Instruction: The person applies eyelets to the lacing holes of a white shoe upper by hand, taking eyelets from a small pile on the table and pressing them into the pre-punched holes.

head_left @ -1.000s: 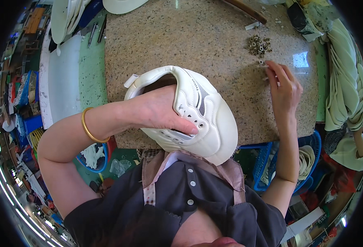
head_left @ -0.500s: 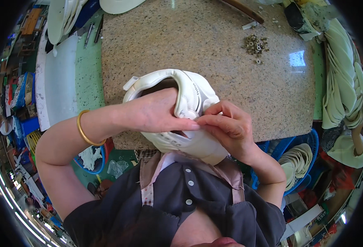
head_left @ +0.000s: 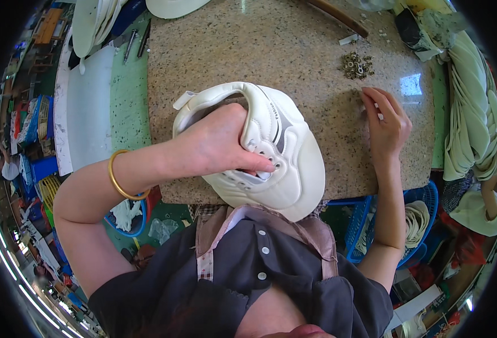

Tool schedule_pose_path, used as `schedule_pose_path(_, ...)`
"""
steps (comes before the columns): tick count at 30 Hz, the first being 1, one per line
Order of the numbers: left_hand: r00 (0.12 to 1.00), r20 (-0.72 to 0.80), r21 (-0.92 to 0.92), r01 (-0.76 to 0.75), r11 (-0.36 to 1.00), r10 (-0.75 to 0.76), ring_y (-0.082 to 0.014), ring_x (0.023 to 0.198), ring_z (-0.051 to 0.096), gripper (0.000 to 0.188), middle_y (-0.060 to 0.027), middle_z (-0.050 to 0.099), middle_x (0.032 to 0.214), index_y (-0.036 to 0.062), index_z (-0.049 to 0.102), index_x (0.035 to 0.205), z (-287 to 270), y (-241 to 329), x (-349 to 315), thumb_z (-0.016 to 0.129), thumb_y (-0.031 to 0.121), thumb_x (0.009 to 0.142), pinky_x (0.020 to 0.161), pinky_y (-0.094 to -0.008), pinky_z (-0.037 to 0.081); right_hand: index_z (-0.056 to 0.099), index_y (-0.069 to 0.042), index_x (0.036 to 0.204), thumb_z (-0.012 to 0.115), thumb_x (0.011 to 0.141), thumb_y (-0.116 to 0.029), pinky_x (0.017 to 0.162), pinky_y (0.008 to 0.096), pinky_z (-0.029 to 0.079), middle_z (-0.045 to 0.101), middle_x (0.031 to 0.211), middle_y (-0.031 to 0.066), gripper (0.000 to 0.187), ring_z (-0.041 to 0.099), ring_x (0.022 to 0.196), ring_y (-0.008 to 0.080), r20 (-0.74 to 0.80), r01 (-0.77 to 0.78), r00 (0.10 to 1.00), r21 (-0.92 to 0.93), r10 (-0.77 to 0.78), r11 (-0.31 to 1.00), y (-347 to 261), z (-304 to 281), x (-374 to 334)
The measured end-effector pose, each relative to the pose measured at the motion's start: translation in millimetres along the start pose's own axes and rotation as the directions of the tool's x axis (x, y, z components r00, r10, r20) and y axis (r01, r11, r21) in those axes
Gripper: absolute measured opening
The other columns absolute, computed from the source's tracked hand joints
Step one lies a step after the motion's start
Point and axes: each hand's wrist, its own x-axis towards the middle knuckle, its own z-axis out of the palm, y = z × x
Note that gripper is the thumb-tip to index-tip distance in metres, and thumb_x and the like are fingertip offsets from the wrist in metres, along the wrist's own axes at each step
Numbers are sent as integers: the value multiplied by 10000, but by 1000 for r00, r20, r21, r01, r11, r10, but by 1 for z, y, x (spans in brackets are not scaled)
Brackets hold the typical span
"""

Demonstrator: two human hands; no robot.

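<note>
A white shoe upper (head_left: 302, 163) with padded collar and punched eyelet holes lies tilted at the table's near edge, its toe toward my body. My left hand (head_left: 214, 141) grips it, fingers inside the opening and hidden, thumb pressed on the eyelet flap. My right hand (head_left: 388, 124) is apart from the shoe, over the table's right side, with fingers bent and close together. A small white bit shows among those fingers, too small to name. Just beyond the fingertips lies a pile of small brass-coloured eyelets (head_left: 358, 66).
The speckled stone tabletop (head_left: 214, 50) carries a wooden-handled tool (head_left: 338, 17) at the far side. White shoe parts (head_left: 465, 107) are stacked at the right. A blue basket (head_left: 356, 225) stands below the right edge, and a blue basin (head_left: 141, 225) below the left.
My right hand has left the shoe's eyelet flap and moved right and away toward the eyelet pile. My left hand still holds the shoe, whose toe is now uncovered.
</note>
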Motion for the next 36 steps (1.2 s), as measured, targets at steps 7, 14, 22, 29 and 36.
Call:
schedule_pose_path(7, 992, 96, -86, -79, 993, 87, -124, 879, 616, 329, -91, 689, 957, -16, 642, 1034, 3, -10, 2, 751, 158, 776, 810, -282, 488, 710, -49, 871, 726, 743, 1, 617, 266, 515, 689, 859, 56, 138, 664, 737, 158, 271, -246, 958, 606, 95, 757, -58, -26, -12)
schedule_pose_path(14, 985, 169, -27, -21, 999, 25, -108, 869, 604, 310, -83, 682, 915, -16, 643, 1027, 0, 0, 4, 742, 150, 786, 815, -274, 484, 719, -75, 871, 771, 685, -1, 627, 267, 489, 642, 831, 34, 207, 619, 759, 148, 354, -166, 915, 764, -191, 624, -96, -5, -35)
schedule_pose_path(22, 993, 70, 47, -98, 994, 95, -125, 735, 639, 203, -75, 680, 796, -35, 645, 965, 8, -1, -2, 660, 141, 865, 680, -278, 499, 712, -78, 919, 742, 727, 4, 595, 265, 484, 648, 897, 32, 211, 619, 810, 137, 447, -242, 883, 695, -143, 677, -85, -22, -35)
schedule_pose_path(29, 999, 47, 105, -31, 994, 26, -105, 702, 647, 227, -77, 684, 783, -48, 636, 922, 10, 7, 3, 671, 169, 867, 636, -256, 504, 702, -36, 912, 690, 792, -6, 640, 239, 522, 683, 908, 57, 124, 640, 719, 141, 209, -165, 969, 166, 128, 972, -3, -19, -8)
schedule_pose_path(36, 978, 48, -160, 207, 965, -202, -81, 781, 634, 263, -62, 662, 854, -54, 607, 991, 1, 17, -2, 556, 203, 959, 691, -230, 511, 692, 23, 865, 681, 788, 49, 655, 242, 522, 691, 843, 92, 83, 646, 739, 127, 472, -502, 861, 727, 190, 469, -67, -30, -33)
